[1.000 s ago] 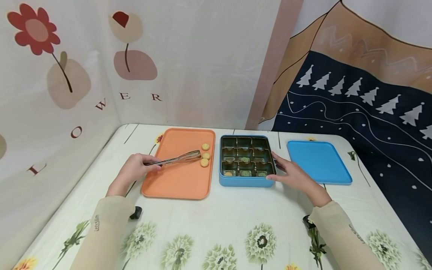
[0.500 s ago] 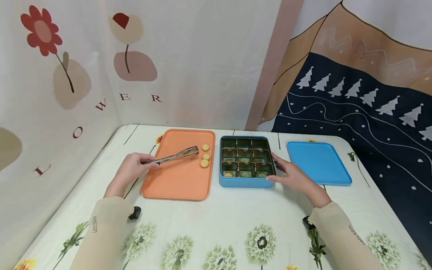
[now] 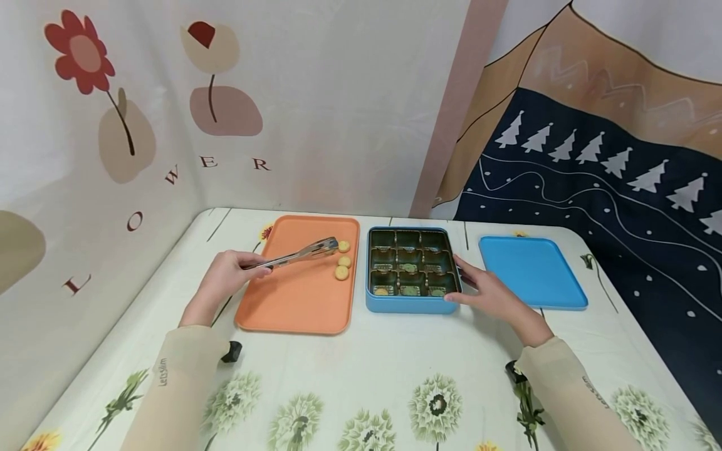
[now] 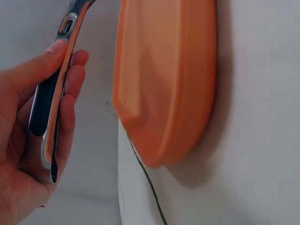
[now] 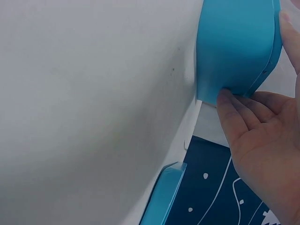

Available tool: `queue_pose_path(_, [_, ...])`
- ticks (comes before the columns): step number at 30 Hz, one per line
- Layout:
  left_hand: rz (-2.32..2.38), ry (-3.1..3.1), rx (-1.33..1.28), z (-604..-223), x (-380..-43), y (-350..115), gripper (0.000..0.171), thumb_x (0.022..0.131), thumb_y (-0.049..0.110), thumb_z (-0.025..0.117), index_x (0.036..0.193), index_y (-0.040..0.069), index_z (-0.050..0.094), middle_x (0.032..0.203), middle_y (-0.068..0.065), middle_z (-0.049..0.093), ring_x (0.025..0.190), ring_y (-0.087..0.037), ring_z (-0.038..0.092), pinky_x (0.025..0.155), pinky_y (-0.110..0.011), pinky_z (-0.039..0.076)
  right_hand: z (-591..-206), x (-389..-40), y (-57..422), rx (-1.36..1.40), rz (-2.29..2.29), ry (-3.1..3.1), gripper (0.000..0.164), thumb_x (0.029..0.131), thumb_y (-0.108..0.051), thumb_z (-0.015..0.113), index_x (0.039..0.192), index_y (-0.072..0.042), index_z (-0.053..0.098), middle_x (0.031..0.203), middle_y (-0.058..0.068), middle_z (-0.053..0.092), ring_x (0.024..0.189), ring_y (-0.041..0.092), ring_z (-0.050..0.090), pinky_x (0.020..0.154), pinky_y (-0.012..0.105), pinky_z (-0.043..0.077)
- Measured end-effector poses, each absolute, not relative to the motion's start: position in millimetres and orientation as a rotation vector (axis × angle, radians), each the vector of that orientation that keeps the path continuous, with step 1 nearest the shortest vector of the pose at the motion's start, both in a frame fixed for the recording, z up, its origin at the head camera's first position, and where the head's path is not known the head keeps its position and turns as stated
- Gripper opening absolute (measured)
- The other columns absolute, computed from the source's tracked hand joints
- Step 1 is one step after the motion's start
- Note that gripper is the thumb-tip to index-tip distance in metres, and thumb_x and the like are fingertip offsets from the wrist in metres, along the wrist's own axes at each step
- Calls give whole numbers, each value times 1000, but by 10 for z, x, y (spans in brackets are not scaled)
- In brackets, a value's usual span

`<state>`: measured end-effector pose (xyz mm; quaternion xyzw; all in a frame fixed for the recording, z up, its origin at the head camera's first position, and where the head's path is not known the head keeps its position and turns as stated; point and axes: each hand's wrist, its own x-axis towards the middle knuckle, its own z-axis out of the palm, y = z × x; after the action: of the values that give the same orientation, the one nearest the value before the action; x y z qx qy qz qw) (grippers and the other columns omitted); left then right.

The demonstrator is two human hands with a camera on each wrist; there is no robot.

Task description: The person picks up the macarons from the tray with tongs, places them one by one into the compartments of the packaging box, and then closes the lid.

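My left hand [image 3: 222, 275] holds metal tongs [image 4: 49, 98] by the handle end, thumb on one arm and fingers behind the other. The tongs reach right over the orange tray [image 3: 287, 313], tips beside the farthest of three round yellow cookies [image 3: 341, 273] at its right edge. Whether the tips touch that cookie I cannot tell. My right hand [image 3: 491, 291] grips the right side of a blue box [image 3: 412, 305], thumb at the front rim and fingers against the side wall [image 5: 234, 47]. Inside sits a dark divided insert [image 3: 409, 260]; yellow and greenish pieces show in some front and middle compartments.
A flat blue lid [image 3: 533, 272] lies right of the box. The white flower-printed tablecloth [image 3: 338, 376] covers the table. Printed curtains [image 3: 338, 125] hang behind and at the left.
The tongs first draw back left from the cookies, then move forward and right to beside the farthest cookie. The right hand and the box stay put.
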<state>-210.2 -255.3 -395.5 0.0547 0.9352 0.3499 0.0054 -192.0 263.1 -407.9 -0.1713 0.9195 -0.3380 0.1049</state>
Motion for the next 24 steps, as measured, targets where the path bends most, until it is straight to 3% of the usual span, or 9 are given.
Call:
queue_pose_path(10, [1119,2940,232,-3930,-2145,-2395,26,89,21,77,108,4,77,92,-10,78,81,-14,68,70,-24,49,-4078,-1918,2626,-493,-1007,2698,98,90,-44,71,160,-6,13,163,26,20,141,46,38,110,55,39])
queue_pose_path(16, [1126,2942,263,-3923,-2189,-2278,25,89,20,76,109,4,77,92,-10,78,83,-18,69,70,-25,50,-4069,-1917,2622,-490,-1008,2696,98,91,-45,70,160,-6,13,163,27,19,141,47,37,111,57,38])
queue_pose_path(24, [1144,2958,327,-3878,-2236,-2130,26,88,19,77,108,3,77,93,-11,78,81,-13,69,71,-26,51,-4061,-1924,2617,-468,-998,2695,98,90,-44,72,161,-9,13,164,24,18,142,46,36,111,57,37])
